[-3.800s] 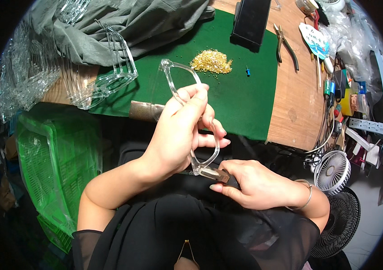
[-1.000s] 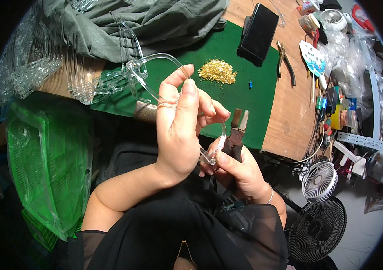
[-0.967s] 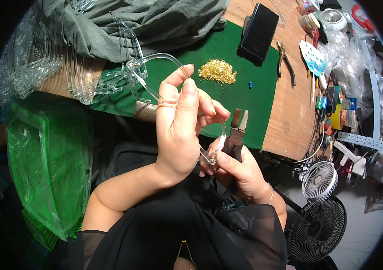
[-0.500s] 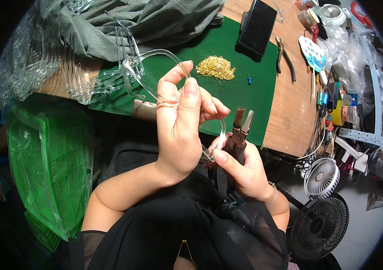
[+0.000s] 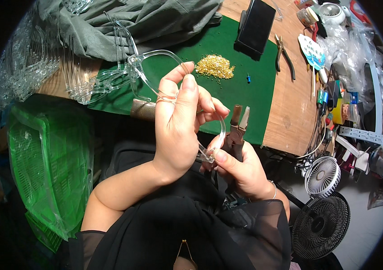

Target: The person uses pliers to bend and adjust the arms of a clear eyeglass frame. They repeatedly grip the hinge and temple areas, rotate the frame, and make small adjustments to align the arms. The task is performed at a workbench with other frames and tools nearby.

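My left hand (image 5: 178, 114) holds a clear plastic eyeglass frame (image 5: 222, 130) up over the near edge of the table, its thumb and fingers closed round the middle. One rounded side of the frame sticks out beyond the fingers at the upper left; the other curves down to my right hand (image 5: 245, 171). There the right thumb presses against a corner of the frame. Pliers (image 5: 235, 132) with dark handles are in that same hand, jaws pointing up and parted, not touching the frame. Some right fingers are hidden behind the pliers and frame.
On the green mat (image 5: 256, 105) lie a pile of tiny gold pieces (image 5: 215, 66), a blue pin (image 5: 248, 79) and a black phone-like device (image 5: 255, 27). Other pliers (image 5: 284, 58) rest to the right. Clear frames (image 5: 83, 90) and grey cloth (image 5: 155, 24) are at left; fans (image 5: 321, 225) stand lower right.
Both hands have shifted very slightly. The frame's lower corner is turned a little under the right thumb, and the pliers have moved slightly left and down in the right hand.
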Motion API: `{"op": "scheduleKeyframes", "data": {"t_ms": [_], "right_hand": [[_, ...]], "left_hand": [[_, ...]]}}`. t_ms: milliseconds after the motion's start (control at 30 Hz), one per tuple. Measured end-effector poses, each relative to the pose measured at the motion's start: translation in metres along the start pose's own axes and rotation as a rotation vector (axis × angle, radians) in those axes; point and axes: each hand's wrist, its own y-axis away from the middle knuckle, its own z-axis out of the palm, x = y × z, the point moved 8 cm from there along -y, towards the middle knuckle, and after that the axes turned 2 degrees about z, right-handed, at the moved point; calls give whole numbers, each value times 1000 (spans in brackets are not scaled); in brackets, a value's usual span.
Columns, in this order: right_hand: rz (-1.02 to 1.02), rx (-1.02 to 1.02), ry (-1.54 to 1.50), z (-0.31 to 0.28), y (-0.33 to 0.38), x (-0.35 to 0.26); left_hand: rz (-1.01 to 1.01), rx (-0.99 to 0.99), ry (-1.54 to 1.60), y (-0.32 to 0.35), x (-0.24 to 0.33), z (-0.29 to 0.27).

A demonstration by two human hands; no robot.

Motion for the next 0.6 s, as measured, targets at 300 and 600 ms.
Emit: {"op": "scheduleKeyframes", "data": {"t_ms": [300, 600], "right_hand": [[-25, -133, 45, 2, 5, -5], [55, -189, 732, -5, 27, -26]], "left_hand": [[-137, -38, 35, 2, 0, 3], [-240, -61, 87, 2, 5, 1]]}}
